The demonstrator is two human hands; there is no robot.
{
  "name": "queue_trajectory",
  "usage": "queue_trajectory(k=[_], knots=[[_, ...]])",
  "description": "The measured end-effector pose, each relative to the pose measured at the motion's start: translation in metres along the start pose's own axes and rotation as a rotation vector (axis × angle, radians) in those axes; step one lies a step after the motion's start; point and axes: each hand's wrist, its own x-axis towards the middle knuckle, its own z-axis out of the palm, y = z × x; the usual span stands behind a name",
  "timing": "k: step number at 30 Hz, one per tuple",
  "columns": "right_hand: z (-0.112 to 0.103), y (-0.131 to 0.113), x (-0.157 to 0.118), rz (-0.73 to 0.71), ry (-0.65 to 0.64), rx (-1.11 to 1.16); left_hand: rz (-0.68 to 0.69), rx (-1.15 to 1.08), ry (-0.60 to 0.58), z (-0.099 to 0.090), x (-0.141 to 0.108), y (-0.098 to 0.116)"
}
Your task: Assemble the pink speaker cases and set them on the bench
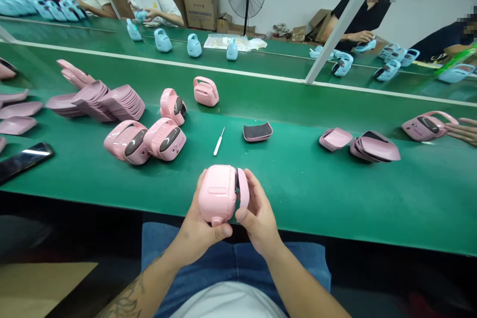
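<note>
While the left hand (201,233) wraps firmly around a pink plastic housing (218,194), the right hand (259,213) closes on a thin pink panel (243,189) at the housing's side, its thumb pressed low against the panel's edge. A narrow dark gap shows between the two parts, and both are held just above the front edge of a green bench mat (298,194). A grip this close to the seam looks sound: the palm steadies the housing's bulk, while the thumb can control the panel. Even pressure along that edge would probably keep the panel from twisting, and a glossy finish like this calls for care against scuffing.

The hands hide much of both parts, so it is impossible to tell whether the panel is latched, hinged or loose. The inside of the gap is too dark to read.

Beyond the hands lie a white-handled pick (218,141), a dark-lined pink part (257,131) and a stack of pink covers (374,146). Finished-looking pink units (164,139) sit to the left, near a phone (24,161). At the far right, a co-worker's fingers (462,131), cut off by the frame, reach toward another pink unit (425,126).
</note>
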Motion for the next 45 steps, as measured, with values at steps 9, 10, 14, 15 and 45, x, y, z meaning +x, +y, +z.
queue_trajectory(k=[9,10,14,15,45], knots=[[-0.01,0.003,-0.01,-0.046,-0.105,-0.196,-0.111,0.011,-0.105,-0.012,-0.014,-0.004],[-0.013,0.003,-0.011,-0.062,-0.101,-0.232,-0.1,0.009,-0.126,-0.016,-0.015,-0.003],[-0.02,-0.005,-0.022,-0.213,-0.139,-0.528,-0.144,-0.083,-0.154,-0.026,-0.014,0.012],[-0.021,-0.008,-0.025,-0.251,-0.168,-0.598,-0.193,-0.095,-0.15,-0.026,-0.013,0.016],[-0.03,-0.056,-0.049,-0.538,-0.37,-1.275,-0.299,-0.266,-0.116,0.011,-0.015,0.023]])
